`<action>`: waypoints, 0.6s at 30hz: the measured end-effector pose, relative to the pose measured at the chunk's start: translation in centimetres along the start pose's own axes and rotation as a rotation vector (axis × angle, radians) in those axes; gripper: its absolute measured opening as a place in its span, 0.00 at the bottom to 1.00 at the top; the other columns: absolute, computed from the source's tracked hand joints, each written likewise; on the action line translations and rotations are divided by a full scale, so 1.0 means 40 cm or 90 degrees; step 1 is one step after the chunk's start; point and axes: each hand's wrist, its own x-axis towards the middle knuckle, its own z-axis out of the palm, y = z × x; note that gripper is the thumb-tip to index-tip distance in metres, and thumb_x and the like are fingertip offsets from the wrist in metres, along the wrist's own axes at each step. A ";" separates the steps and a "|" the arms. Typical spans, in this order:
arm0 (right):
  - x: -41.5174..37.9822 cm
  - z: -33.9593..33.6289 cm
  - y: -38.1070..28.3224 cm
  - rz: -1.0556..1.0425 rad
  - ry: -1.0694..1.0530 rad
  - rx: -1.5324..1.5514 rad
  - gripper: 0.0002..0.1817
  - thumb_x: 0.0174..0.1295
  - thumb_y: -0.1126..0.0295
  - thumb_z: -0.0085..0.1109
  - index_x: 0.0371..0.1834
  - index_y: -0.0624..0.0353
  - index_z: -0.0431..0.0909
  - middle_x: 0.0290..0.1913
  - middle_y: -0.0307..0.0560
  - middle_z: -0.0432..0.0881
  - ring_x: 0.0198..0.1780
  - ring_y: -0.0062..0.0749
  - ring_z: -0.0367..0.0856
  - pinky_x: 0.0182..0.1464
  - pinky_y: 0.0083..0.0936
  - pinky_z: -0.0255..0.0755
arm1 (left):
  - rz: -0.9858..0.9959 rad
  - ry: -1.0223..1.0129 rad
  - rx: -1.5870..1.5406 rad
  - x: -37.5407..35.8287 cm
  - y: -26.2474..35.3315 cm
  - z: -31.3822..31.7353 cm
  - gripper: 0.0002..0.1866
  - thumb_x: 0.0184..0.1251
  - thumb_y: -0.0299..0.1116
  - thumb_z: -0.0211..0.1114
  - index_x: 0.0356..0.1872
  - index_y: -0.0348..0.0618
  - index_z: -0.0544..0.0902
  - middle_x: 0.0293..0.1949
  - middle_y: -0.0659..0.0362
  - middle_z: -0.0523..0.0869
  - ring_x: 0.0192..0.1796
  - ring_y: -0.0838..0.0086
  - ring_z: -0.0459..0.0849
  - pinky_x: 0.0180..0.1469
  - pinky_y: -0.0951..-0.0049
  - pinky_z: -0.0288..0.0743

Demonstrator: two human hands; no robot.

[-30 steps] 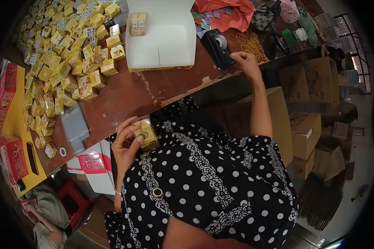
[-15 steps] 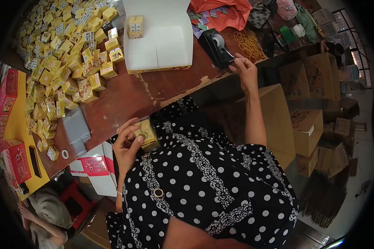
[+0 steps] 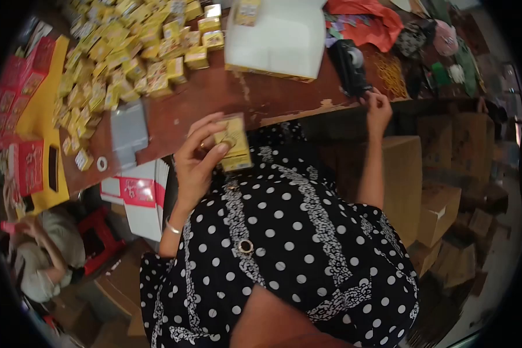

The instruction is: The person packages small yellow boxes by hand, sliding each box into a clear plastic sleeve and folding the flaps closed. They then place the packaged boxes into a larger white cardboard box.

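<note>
The print on the yellow box (image 3: 233, 145) is too small and soft to read; a dark round mark shows on its face, just beside the left thumb. The pink-and-white packaging (image 3: 139, 191), below and to the left of the left fingers, carries pale lettering that cannot be made out, and the red-pink boxes (image 3: 26, 165) farther left bear illegible print too. No brand can be read on the heap of small yellow packs (image 3: 122, 55) beyond those fingers.

The left hand (image 3: 198, 156) is closed around the yellow box, thumb across the front and fingers curled at its side, in front of the polka-dot garment (image 3: 284, 232). The right hand (image 3: 379, 110) has its fingers bent and drawn in at the near end of the black tape dispenser (image 3: 349, 68); whether they touch it, or pinch any tape, cannot be told. The view's upper edge cuts off the heap and the white open box (image 3: 275, 40), which lies between the two hands and beyond them, with one yellow pack (image 3: 247, 11) inside.

The worn red-brown table (image 3: 194, 90) has a chipped edge near the fingers of both hands. Clear plastic sleeves (image 3: 129, 130) lie left of the left fingers, and yellow rubber bands (image 3: 391, 75) just beyond the right ones. Cardboard cartons (image 3: 401, 180) stand to the right of the right forearm; far left of the left hand, another person (image 3: 49, 249) sits near a red stool (image 3: 98, 238)
</note>
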 end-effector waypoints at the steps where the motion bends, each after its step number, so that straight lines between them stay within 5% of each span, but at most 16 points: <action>1: -0.006 -0.001 -0.012 -0.018 0.016 -0.009 0.09 0.73 0.71 0.60 0.44 0.69 0.80 0.58 0.53 0.82 0.46 0.28 0.85 0.49 0.26 0.86 | 0.030 -0.005 0.033 0.007 0.004 -0.006 0.17 0.68 0.16 0.65 0.56 0.36 0.83 0.70 0.54 0.71 0.62 0.72 0.79 0.60 0.75 0.76; 5: -0.062 0.077 -0.202 -0.083 0.072 -0.094 0.08 0.74 0.70 0.60 0.47 0.66 0.81 0.45 0.45 0.83 0.40 0.24 0.83 0.44 0.23 0.83 | 0.100 0.027 0.135 0.022 0.029 -0.007 0.16 0.68 0.21 0.69 0.56 0.40 0.84 0.68 0.57 0.74 0.60 0.76 0.79 0.57 0.77 0.76; 9: -0.219 0.264 -0.423 -0.011 -0.281 0.256 0.07 0.75 0.74 0.56 0.50 0.64 0.79 0.33 0.41 0.79 0.33 0.20 0.78 0.36 0.19 0.77 | 0.217 0.050 0.264 0.049 0.034 0.006 0.15 0.67 0.24 0.71 0.54 0.42 0.85 0.67 0.51 0.76 0.60 0.69 0.81 0.58 0.74 0.77; 13: -0.349 0.394 -0.515 0.144 -0.497 0.344 0.07 0.75 0.75 0.55 0.52 0.65 0.78 0.34 0.42 0.80 0.33 0.21 0.79 0.37 0.21 0.80 | 0.363 0.069 0.444 0.060 0.042 0.006 0.14 0.63 0.23 0.73 0.50 0.43 0.85 0.66 0.46 0.76 0.61 0.61 0.83 0.57 0.70 0.79; 18: -0.379 0.468 -0.503 0.164 -0.546 0.404 0.08 0.74 0.73 0.59 0.50 0.65 0.81 0.35 0.40 0.83 0.33 0.18 0.81 0.38 0.18 0.82 | 0.412 0.088 0.485 0.054 0.048 0.014 0.14 0.61 0.20 0.74 0.48 0.42 0.86 0.66 0.44 0.76 0.59 0.55 0.85 0.58 0.63 0.82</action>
